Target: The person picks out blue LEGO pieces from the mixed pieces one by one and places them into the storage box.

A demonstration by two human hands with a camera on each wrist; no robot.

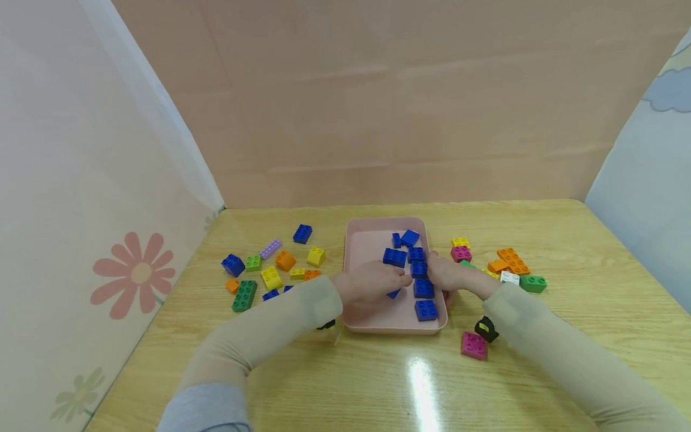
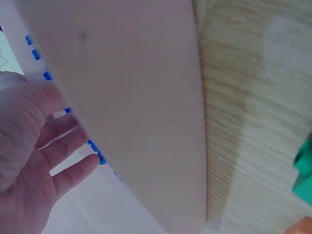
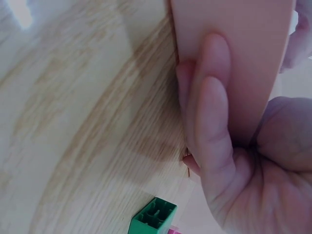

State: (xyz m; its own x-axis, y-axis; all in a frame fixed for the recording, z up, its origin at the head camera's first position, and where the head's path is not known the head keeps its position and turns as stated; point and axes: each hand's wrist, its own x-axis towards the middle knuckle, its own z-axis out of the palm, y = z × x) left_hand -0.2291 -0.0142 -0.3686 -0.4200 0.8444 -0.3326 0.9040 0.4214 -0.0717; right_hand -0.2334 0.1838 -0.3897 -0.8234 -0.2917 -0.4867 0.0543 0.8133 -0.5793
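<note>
A pink tray [image 1: 396, 330] stands mid-table with several blue bricks [image 1: 423, 288] inside, most in a column along its right wall. My right hand [image 1: 447, 273] grips that wall, its fingers [image 3: 213, 117] flat on the outside and the thumb side over the rim. Over the tray's middle reaches my left hand [image 1: 375, 282], palm down. Part of a blue brick [image 1: 393, 294] shows at the near side of its fingers. In the left wrist view the tray wall hides the fingertips, so I cannot tell whether they pinch that brick.
Left of the tray lie loose bricks, among them a dark green brick [image 1: 245, 295] and a yellow brick [image 1: 316, 257]. To the right are an orange brick [image 1: 513, 261], a green brick [image 1: 533, 284] and a magenta brick [image 1: 474, 345]. A tan panel [image 1: 399, 120] rises behind the table.
</note>
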